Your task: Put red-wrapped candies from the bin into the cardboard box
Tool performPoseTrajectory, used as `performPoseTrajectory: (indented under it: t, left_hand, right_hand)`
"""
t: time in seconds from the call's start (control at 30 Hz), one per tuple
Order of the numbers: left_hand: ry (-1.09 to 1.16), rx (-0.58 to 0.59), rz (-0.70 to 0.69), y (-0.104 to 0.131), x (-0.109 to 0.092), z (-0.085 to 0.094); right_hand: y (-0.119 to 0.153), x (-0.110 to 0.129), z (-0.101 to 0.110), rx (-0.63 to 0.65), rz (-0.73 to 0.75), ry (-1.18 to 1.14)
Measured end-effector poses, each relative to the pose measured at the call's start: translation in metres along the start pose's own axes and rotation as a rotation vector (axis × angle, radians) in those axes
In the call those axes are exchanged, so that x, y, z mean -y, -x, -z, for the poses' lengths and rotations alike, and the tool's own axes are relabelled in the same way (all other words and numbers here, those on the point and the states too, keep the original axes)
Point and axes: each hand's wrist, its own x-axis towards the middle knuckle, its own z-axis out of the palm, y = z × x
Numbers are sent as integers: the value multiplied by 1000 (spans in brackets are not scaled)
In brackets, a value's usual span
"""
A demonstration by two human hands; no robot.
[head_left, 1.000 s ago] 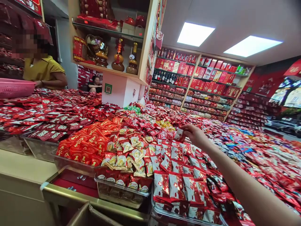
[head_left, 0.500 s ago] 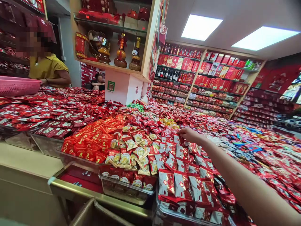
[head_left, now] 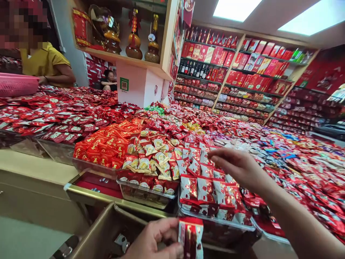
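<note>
My left hand (head_left: 156, 239) is at the bottom edge, closed on a small stack of red and white snack packets (head_left: 191, 235). My right hand (head_left: 238, 167) hovers with fingers apart and empty above a tray of the same red and white packets (head_left: 206, 189). Left of that tray lies a tray of yellow and red sweets (head_left: 151, 162), then a heap of bright red packets (head_left: 104, 144). An open cardboard box (head_left: 107, 233) sits below the counter under my left hand.
The counter is covered in heaps of red wrapped sweets. A person in a yellow top (head_left: 44, 63) stands at the far left beside a pink basket (head_left: 16, 84). A white pillar (head_left: 138, 84) with shelves of bottles rises mid-counter. Wall shelves (head_left: 237, 77) of red boxes line the back.
My right hand set a packet down at the far end of the tray, then drew back toward me, empty. My left hand came into view holding packets. The view tilted down.
</note>
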Motion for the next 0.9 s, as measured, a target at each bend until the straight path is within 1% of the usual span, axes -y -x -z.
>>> performPoseTrajectory:
  t: [0.07,0.13,0.2,0.27,0.3,0.37,0.4,0.47,0.5,0.57,0.63,0.7,0.73,0.8,0.83,0.9]
  left_hand:
    - [23,-52,-38,0,-4,-1]
    - [51,-57,-51,1,-9,-2]
    - [58,-37,-64,3,-12,-3]
    - [48,-34,-66,4,-12,-5]
    - [44,-53,-57,5,-11,-6]
    - [79,-86,-42,7,-7,-8]
    - [124,-82,-43,7,-5,-9]
    - [206,-37,-39,8,-2,-10]
    - [225,-22,-32,7,-1,-10]
    - [243,-57,-10,6,-1,-10]
    - [330,-104,21,4,-2,-9]
    - [454,-115,45,3,-4,-7]
    - [483,-117,50,3,-4,-7]
    - [449,-152,27,3,-6,-6]
    - [411,-172,5,3,-6,-7]
    - [342,-188,-30,3,-7,-8]
  right_hand:
    - [38,19,-12,95,-22,-91]
    - [68,30,-29,175,-90,-147]
    - [89,33,-49,254,-175,-272]
    - [99,30,-66,311,-261,-493]
    - [102,28,-73,314,-309,-624]
    - [104,24,-83,277,-402,-862]
    - [105,22,-86,248,-439,-943]
    - [107,21,-91,189,-470,-1013]
    - [109,21,-93,157,-457,-1018]
    - [114,20,-96,83,-389,-1004]
    - [121,20,-100,-1,-262,-945]
    - [128,20,-102,-53,-108,-805]
    - [130,21,-103,-59,-37,-721]
    - [134,24,-102,-21,69,-582]
    - [135,25,-100,13,94,-544]
    - [137,29,-95,79,81,-545]
